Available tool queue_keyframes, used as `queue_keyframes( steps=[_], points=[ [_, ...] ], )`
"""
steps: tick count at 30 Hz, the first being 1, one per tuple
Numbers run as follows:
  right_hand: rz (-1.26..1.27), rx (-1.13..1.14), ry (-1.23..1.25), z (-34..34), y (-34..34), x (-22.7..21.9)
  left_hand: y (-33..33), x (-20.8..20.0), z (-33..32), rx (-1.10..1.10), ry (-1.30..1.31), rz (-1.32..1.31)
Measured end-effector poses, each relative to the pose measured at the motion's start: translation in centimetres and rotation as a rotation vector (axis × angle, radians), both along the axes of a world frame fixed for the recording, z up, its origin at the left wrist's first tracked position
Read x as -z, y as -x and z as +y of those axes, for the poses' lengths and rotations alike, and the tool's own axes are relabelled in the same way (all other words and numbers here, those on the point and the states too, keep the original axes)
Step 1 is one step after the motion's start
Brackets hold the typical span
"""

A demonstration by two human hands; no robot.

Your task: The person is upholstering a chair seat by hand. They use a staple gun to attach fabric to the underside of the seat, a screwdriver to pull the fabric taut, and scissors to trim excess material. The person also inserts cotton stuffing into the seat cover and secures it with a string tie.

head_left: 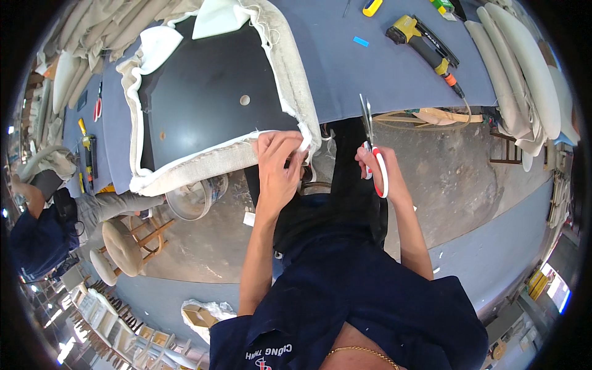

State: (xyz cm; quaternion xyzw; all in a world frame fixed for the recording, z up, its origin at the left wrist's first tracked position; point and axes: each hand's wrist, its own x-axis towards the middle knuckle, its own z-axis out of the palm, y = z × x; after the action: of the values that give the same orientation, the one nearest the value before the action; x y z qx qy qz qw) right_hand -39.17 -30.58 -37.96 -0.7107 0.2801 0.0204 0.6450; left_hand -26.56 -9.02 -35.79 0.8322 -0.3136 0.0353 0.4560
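Observation:
An upholstered seat (209, 80) lies underside up at the left of the table, its black panel framed by beige fabric and white padding. At its near right corner, my left hand (279, 161) pinches the white padding edge (303, 137), fingers closed. My right hand (383, 168) grips a pair of scissors (377, 165) with red and white handles. The blades point away from me, slightly apart, just off the table's front edge. A gap separates the scissors from the seat. Two white flaps (161, 48) of padding fold over the panel's far side.
On the blue-grey table (339, 74) lie a yellow and black staple gun (425, 43) with a hose and a small blue piece (361, 41). Cushion pieces (518, 74) are stacked right, fabric (98, 24) far left. Below stand a bucket (190, 200) and a stool (123, 246). Another person (46, 228) works at left.

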Motion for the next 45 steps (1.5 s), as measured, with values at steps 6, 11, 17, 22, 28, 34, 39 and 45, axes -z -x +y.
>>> queue_keyframes(
  steps=[6, 11, 17, 22, 28, 34, 39, 45],
  points=[
    [0.162, -0.108, 0.424, -1.8, -3.9, -2.0, 0.9, -0.5, 1.6, -0.167, 0.495, 0.562],
    [0.205, -0.026, 0.769, -5.4, -10.7, -3.8, -4.5, -5.4, 5.4, -0.279, 0.816, 0.347],
    [-0.452, -0.156, 0.887, -3.5, -9.1, -3.1, -3.7, -3.5, 23.9, -0.755, 0.463, 0.23],
    [-0.45, -0.438, 0.491, 3.4, -5.4, -2.4, -2.1, 7.2, 47.4, -1.313, -0.619, 0.069],
    [-0.432, -0.307, 0.449, 4.8, -5.3, -0.5, -12.1, 2.8, 41.8, -0.764, 0.054, 0.53],
    [-0.38, -0.269, 0.474, 5.2, -5.7, -1.0, -14.9, 8.2, 39.6, -0.674, 0.337, 0.553],
    [-0.428, -0.168, 0.422, -0.5, -6.6, 0.1, -3.9, 3.7, 32.8, -0.695, -0.06, 0.374],
    [-0.465, -0.138, 0.133, -1.7, -6.8, 1.8, -0.7, -5.3, 17.8, -0.787, -0.208, -0.273]
  ],
)
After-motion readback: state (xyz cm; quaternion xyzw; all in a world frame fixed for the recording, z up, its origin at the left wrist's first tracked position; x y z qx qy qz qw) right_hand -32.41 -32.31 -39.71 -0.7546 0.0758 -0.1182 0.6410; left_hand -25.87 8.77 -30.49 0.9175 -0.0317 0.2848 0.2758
